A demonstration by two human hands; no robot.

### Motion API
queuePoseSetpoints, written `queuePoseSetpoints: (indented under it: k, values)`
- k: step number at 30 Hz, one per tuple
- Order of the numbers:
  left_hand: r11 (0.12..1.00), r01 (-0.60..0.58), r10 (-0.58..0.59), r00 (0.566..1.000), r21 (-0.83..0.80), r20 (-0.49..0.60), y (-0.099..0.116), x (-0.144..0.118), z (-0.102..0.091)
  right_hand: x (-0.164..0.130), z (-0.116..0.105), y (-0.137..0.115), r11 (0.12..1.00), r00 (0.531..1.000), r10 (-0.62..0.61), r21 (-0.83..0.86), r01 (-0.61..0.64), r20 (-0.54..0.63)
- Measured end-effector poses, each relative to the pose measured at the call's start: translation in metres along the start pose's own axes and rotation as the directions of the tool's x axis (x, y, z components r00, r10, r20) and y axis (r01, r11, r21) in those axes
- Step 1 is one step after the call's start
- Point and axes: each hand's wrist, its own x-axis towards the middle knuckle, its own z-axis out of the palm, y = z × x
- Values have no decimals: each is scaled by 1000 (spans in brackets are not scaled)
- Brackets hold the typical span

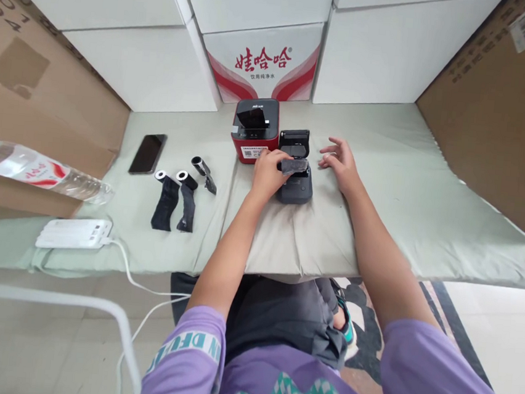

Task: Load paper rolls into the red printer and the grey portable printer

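Observation:
A small dark printer [296,191] stands on the cloth-covered table with its lid [294,139] raised. My left hand [268,174] reaches over its left side, fingers closed on a dark, shiny strip [294,166] above the open compartment. Whether a roll is attached to this strip, I cannot tell. My right hand [340,164] hovers to the right of the printer, apart from it, fingers loosely bent and holding nothing. Directly behind my left hand sits a red and black box-shaped device [256,131] with a dark piece sticking up from its top.
To the left lie several small rolls with dark strips [165,203], a phone [148,154] and a white power bank [74,233] with a cable. A water bottle [42,169] is at far left. White cartons [261,60] line the back; a brown carton [506,121] stands right.

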Motion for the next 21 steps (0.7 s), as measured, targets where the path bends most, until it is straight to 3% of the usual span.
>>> queuePoseSetpoints:
  k: [4, 12, 18, 21]
  values:
    - [998, 51, -50, 999, 29, -9, -5, -3, 8, 0, -2, 0, 1000, 1000, 9, 5, -9, 4]
    - [996, -64, 57, 992, 55, 110, -11, -8, -1, -1, 0, -1, 1000, 999, -11, 12, 11, 41]
    - [964, -266, 265, 964, 23, 28, 2, -18, -11, -9, 9, -15, 999, 997, -31, -39, 34, 73]
    - [937, -350, 350, 934, -15, 72, 11, -23, -15, -11, 16, -16, 998, 993, -50, -22, 53, 109]
